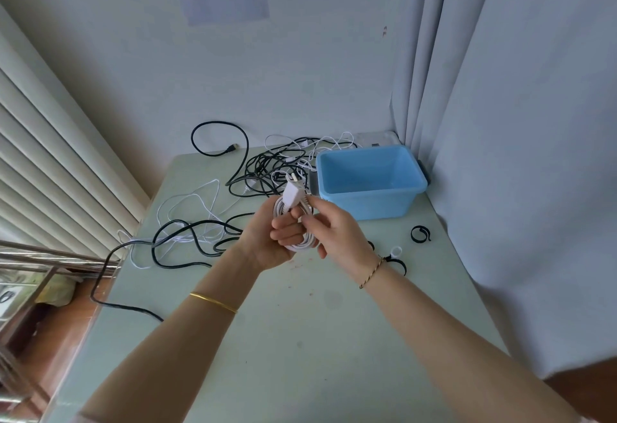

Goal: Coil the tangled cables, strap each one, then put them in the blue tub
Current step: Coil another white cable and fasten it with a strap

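Note:
My left hand (273, 239) grips a coiled white cable (302, 242) above the middle of the table, its white plug (293, 194) sticking up from the coil. My right hand (337, 229) pinches the same coil from the right side. The blue tub (367, 200) stands just behind the hands at the back right and looks empty. Tangled black cables (267, 168) and thin white cables (190, 209) lie spread over the back and left of the table. Black straps (419, 234) lie on the table to the right of the hands.
The pale green table (300, 339) sits in a corner, with a wall behind and a curtain (517, 155) on the right. One black cable (110, 289) hangs over the left edge. A white ring (396, 251) and another strap lie by my right wrist.

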